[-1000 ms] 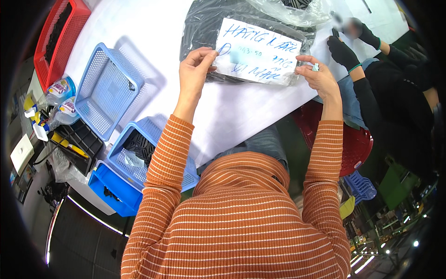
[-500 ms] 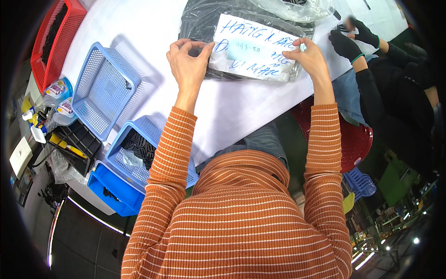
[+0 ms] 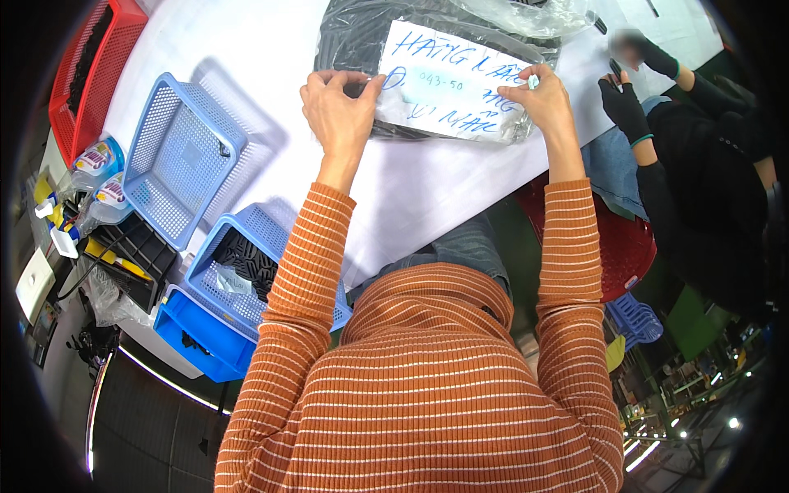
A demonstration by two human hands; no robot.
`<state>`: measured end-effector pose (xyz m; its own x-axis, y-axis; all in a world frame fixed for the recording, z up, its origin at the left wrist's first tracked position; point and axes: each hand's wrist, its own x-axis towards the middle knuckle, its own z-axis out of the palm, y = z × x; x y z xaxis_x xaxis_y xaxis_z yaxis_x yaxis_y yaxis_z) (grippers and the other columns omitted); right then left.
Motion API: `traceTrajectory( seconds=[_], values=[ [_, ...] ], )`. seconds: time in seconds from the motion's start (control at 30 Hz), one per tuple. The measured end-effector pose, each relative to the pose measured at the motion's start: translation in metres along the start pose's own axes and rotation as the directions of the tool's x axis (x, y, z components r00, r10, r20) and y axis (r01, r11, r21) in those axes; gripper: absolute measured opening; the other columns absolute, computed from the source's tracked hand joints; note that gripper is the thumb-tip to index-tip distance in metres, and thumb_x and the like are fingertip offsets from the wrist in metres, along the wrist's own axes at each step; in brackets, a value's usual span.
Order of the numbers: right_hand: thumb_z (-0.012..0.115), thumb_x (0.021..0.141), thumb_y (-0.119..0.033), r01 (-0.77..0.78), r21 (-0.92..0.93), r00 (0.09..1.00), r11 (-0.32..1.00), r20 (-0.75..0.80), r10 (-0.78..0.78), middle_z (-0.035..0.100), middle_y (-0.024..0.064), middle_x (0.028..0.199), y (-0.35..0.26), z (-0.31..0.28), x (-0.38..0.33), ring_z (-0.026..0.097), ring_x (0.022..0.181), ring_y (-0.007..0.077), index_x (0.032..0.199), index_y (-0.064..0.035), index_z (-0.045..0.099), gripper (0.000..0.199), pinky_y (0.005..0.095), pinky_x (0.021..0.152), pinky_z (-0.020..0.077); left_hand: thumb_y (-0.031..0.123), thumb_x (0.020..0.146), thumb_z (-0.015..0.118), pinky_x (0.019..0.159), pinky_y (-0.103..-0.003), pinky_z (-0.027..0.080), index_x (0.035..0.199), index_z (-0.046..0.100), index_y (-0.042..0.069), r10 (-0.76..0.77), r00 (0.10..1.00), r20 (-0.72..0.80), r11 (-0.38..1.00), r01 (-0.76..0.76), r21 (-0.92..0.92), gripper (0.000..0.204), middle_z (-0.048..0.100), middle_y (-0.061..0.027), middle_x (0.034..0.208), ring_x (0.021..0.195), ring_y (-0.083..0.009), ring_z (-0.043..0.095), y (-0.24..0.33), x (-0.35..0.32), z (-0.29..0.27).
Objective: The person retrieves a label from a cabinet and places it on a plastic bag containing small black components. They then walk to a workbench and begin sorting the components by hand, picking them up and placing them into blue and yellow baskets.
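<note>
A clear plastic bag (image 3: 349,39) filled with black pieces lies at the far middle of the white table. On its near side is a white paper sheet (image 3: 452,103) with blue handwriting and a pale sticker. My left hand (image 3: 339,115) pinches the bag's plastic beside the sheet's left edge, thumb against curled fingers. At the sheet's right edge my right hand (image 3: 545,103) is closed on the bag, thumb and forefinger together. A small pale-green bit shows by that forefinger; what it is I cannot make out.
On the left stand a red basket (image 3: 111,78), a tilted light-blue basket (image 3: 177,156), another blue basket (image 3: 246,218) with black pieces, a bright-blue bin (image 3: 197,333) and spray bottles (image 3: 107,197). At the right, a co-worker's gloved hands (image 3: 626,107) handle a small black piece.
My left hand has shifted slightly right and the sheet looks flatter. My right hand is nearly still. The co-worker's nearer gloved hand has moved slightly right and toward me.
</note>
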<state>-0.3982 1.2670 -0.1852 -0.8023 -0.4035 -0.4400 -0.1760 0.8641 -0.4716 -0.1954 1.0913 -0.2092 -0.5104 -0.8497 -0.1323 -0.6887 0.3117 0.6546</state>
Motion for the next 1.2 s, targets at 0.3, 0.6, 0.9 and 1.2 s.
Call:
traceTrajectory(
  seconds=[0.3, 0.6, 0.9, 1.2],
  values=[
    [0.081, 0.065, -0.027, 0.051, -0.291, 0.965, 0.955, -0.231, -0.122, 0.064, 0.0162, 0.093, -0.01, 0.028, -0.018, 0.063, 0.087, 0.0333, 0.104, -0.0091, 0.052, 0.052, 0.0444, 0.072, 0.0484, 0.034, 0.069, 0.076, 0.084, -0.042, 0.034, 0.08, 0.068, 0.01, 0.108, 0.991, -0.075, 0.986, -0.097, 0.132, 0.027, 0.047, -0.011, 0.101, 0.101, -0.0277, 0.041, -0.008, -0.004, 0.017],
    [0.077, 0.07, -0.03, 0.074, -0.172, 0.93, 0.982, -0.343, -0.13, 0.06, 0.0166, 0.102, 0.003, 0.019, -0.028, 0.061, 0.089, 0.0335, 0.11, -0.0066, 0.052, 0.053, 0.042, 0.074, 0.0479, 0.033, 0.067, 0.078, 0.093, -0.046, 0.032, 0.12, 0.043, -0.003, 0.096, 0.986, -0.139, 0.99, -0.08, 0.117, 0.073, 0.045, -0.0191, 0.112, 0.108, -0.0331, 0.04, -0.01, 0.005, 0.002],
    [0.046, 0.086, -0.011, 0.52, -0.568, 0.765, 0.638, -0.022, -0.643, 0.03, 0.0092, 0.145, -0.031, 0.124, -0.078, 0.026, 0.135, 0.0258, 0.138, -0.012, 0.035, 0.054, 0.0502, 0.11, 0.0168, 0.026, 0.092, 0.043, 0.112, -0.047, 0.011, 0.142, 0.029, 0.011, 0.612, 0.707, 0.354, 0.672, -0.701, 0.238, 0.054, 0.025, -0.003, 0.149, 0.14, -0.0236, 0.016, -0.021, -0.018, 0.029],
    [0.043, 0.087, -0.008, 0.31, -0.647, 0.886, 0.697, -0.07, -0.459, 0.022, 0.0018, 0.15, 0.034, 0.088, -0.077, 0.021, 0.138, 0.0173, 0.144, -0.0156, 0.025, 0.06, 0.0501, 0.111, 0.0134, 0.038, 0.094, 0.036, 0.113, -0.043, 0.011, 0.144, 0.023, 0.011, 0.639, 0.673, 0.372, 0.6, -0.739, 0.306, 0.058, 0.022, -0.0035, 0.15, 0.14, -0.0203, 0.016, -0.036, -0.014, 0.033]
  ],
)
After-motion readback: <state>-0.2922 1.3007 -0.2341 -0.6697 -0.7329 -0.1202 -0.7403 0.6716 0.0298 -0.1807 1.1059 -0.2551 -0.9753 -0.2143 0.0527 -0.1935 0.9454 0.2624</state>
